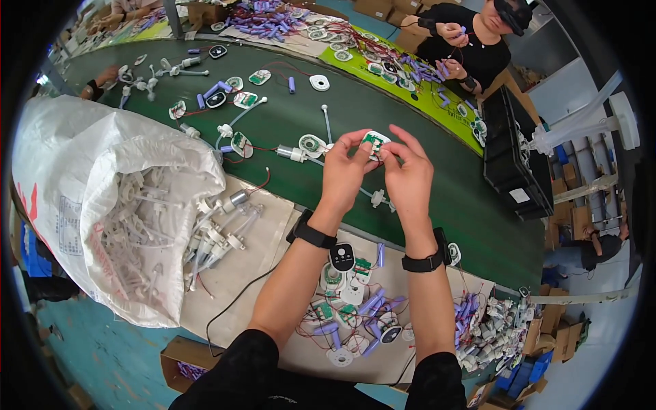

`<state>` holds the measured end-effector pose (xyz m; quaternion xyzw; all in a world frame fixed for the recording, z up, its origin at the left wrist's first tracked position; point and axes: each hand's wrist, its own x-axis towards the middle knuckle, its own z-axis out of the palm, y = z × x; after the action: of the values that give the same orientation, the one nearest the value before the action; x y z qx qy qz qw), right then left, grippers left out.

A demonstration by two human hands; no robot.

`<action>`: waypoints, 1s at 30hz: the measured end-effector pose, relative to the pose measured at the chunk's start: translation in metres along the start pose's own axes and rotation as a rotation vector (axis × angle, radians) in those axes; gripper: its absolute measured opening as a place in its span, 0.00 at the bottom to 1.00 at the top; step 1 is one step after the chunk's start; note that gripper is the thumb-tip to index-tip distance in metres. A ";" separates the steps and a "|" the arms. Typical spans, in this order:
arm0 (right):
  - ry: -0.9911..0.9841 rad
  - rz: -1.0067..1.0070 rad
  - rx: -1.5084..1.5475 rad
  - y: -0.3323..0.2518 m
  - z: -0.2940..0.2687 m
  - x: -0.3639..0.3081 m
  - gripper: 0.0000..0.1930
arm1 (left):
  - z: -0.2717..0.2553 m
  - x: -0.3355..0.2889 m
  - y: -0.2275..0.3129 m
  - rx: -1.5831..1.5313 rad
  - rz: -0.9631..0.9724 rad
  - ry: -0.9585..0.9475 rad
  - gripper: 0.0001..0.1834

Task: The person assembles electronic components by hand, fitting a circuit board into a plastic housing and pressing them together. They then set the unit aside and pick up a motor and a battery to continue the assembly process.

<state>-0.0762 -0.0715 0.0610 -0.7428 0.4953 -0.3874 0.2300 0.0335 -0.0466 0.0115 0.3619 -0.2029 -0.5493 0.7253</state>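
Observation:
Above the green conveyor belt [454,198], my left hand [344,171] and my right hand [408,176] meet on a small white plastic housing with a green circuit board [374,142]. Both sets of fingertips pinch its edges, with the board facing up. Just left of my left hand lie a round white cover [313,145] and a small silver motor with a white end [292,154]. Below my hands a white tube with a fitting [377,198] rests on the belt. Under my forearms, purple battery cells [372,301], circuit boards, red wires and a black-faced cover [342,255] lie heaped on cardboard.
A white woven sack [61,164] full of clear tubes and fittings stands at left. Motors with tubes [219,232] spill beside it. A black crate [516,157] sits at the belt's right side. Across the belt, a person [471,48] handles purple cells. More parts [495,335] are piled at lower right.

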 end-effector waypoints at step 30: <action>0.107 0.004 0.016 0.006 0.021 -0.006 0.05 | -0.002 0.001 -0.006 0.044 0.092 0.057 0.13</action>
<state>-0.0639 -0.0693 0.0422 -0.7182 0.5052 -0.4301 0.2097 0.0314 -0.0481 0.0062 0.3837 -0.2105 -0.5002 0.7472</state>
